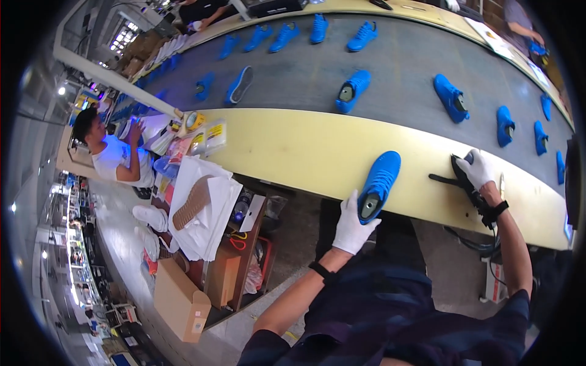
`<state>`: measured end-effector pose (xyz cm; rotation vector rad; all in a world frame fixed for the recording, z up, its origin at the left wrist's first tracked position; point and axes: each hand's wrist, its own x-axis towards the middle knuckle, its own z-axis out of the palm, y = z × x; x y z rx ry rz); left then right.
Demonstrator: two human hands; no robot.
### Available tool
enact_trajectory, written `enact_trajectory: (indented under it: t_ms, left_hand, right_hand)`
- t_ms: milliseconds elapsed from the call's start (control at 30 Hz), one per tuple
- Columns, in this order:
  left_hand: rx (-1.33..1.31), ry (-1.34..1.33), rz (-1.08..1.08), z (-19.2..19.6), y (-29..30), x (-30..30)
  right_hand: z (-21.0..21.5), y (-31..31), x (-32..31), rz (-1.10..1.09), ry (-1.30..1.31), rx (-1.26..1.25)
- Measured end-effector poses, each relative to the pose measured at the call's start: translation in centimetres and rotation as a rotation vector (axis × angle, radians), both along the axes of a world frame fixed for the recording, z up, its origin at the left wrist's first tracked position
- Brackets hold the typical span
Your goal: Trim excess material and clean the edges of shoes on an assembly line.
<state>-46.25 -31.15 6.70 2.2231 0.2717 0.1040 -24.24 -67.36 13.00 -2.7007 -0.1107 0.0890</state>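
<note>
My left hand (354,229), in a white glove, grips a blue lace-up sneaker (383,175) by its heel. The sneaker's toe points away from me over the pale yellow ledge (293,140), and a dark insole shows in its opening. To the right, my white-gloved right hand (480,169) is closed around a black tool (469,190) on the same ledge. Its exact kind is unclear; a dark cable (473,241) hangs below it. A black band circles each wrist.
Beyond the ledge, a dark conveyor belt (293,82) carries several blue sneakers, one (240,85) on its side. At left are a tape roll (195,120), white paper (210,229) under a brown sole (192,204), a cardboard box (177,299) and a co-worker (119,152).
</note>
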Motion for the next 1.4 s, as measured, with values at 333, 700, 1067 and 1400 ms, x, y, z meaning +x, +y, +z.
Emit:
enact_trajectory:
  t_ms: [333, 700, 1067, 1400]
  left_hand:
    - [0.162, -0.329, -0.038, 8.1, 1.9, 5.0]
    - [0.495, -0.455, -0.313, 15.0, -7.4, 14.1]
    - [0.455, -0.367, -0.333, 13.7, -10.2, 15.6]
    - [0.314, -0.361, -0.304, 13.4, -9.4, 12.8]
  right_hand:
    - [-1.0, -0.5, 0.8, -0.021, 0.051, 0.088]
    - [1.0, -0.3, -1.2, 0.047, 0.044, 0.158]
    - [15.5, 1.3, -9.9, 0.033, -0.149, 0.526]
    - [16.1, 3.3, -5.6, 0.085, 0.118, 0.436]
